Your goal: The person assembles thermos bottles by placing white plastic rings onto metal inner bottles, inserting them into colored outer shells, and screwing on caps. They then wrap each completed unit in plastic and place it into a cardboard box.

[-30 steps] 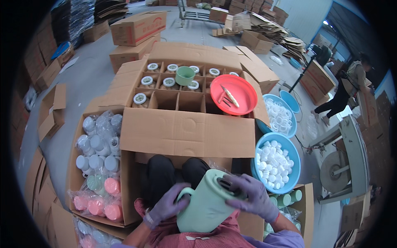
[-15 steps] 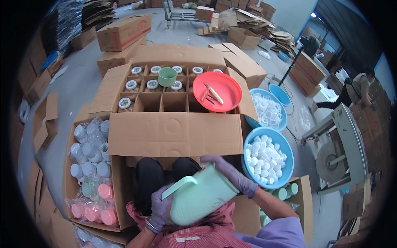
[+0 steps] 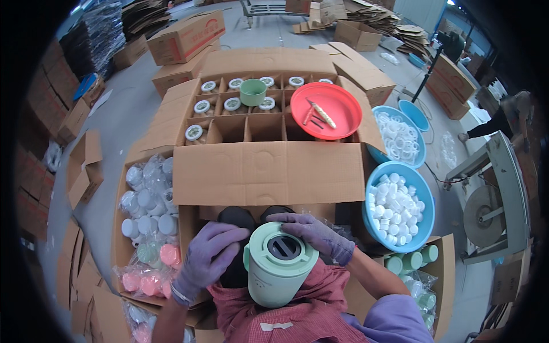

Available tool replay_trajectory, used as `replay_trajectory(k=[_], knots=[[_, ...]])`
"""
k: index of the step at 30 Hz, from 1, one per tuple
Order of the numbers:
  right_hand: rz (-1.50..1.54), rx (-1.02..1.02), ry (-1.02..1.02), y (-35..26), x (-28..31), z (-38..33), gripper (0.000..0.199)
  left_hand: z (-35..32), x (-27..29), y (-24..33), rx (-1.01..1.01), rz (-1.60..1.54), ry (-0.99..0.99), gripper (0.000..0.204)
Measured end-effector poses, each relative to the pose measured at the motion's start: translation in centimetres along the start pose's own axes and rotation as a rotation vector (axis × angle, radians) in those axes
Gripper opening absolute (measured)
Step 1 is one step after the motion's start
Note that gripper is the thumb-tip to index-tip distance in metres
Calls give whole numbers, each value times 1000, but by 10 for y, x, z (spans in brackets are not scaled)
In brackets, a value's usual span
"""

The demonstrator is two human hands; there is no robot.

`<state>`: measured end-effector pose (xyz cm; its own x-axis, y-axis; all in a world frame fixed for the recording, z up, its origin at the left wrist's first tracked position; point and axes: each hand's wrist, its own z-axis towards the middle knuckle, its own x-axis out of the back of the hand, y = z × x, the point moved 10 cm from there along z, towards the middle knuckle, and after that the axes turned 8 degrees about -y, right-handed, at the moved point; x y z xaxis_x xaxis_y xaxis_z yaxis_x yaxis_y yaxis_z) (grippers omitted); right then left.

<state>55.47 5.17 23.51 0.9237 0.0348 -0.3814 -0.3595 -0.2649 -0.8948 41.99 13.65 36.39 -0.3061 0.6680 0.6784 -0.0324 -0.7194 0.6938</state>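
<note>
A pale green jug (image 3: 280,280) sits upright in my lap, its top facing up. The top has a round green lid with a dark, slotted centre piece (image 3: 284,247). Gloved in purple, my right hand (image 3: 323,235) grips the lid's rim from the right, its fingers lying over the far edge. My left hand (image 3: 210,256), also in a purple glove, hovers just left of the jug by its handle, fingers apart and slightly bent; nothing shows in it. The handle is mostly hidden.
Ahead stands a divided carton (image 3: 269,174) of lidded jars, bearing a green cup (image 3: 253,92) and a red tray (image 3: 343,108) with small tools. Blue basins of white caps (image 3: 397,214) and rings (image 3: 396,136) stand right. Bagged lids (image 3: 150,208) fill a carton left.
The jug has turned from lying tilted to upright, lid up. My left hand has let go of its base and risen beside it. My right hand has shifted onto the lid's rim.
</note>
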Motion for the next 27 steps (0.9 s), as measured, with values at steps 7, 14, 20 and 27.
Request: replay_trajectory(k=[7, 14, 20, 27], knots=[[-198, 27, -104, -17, -39, 11, 37, 36, -76, 49, -505, 560, -642, 9], [-106, 67, -54, 12, -26, 15, 32, 30, -132, 39, -550, 589, -972, 11], [97, -15, 25, 27, -32, 20, 31, 38, -123, 22, -112, 560, -1152, 19], [164, 195, 141, 17, -19, 7, 29, 66, -90, -4, 166, 456, -1014, 32]])
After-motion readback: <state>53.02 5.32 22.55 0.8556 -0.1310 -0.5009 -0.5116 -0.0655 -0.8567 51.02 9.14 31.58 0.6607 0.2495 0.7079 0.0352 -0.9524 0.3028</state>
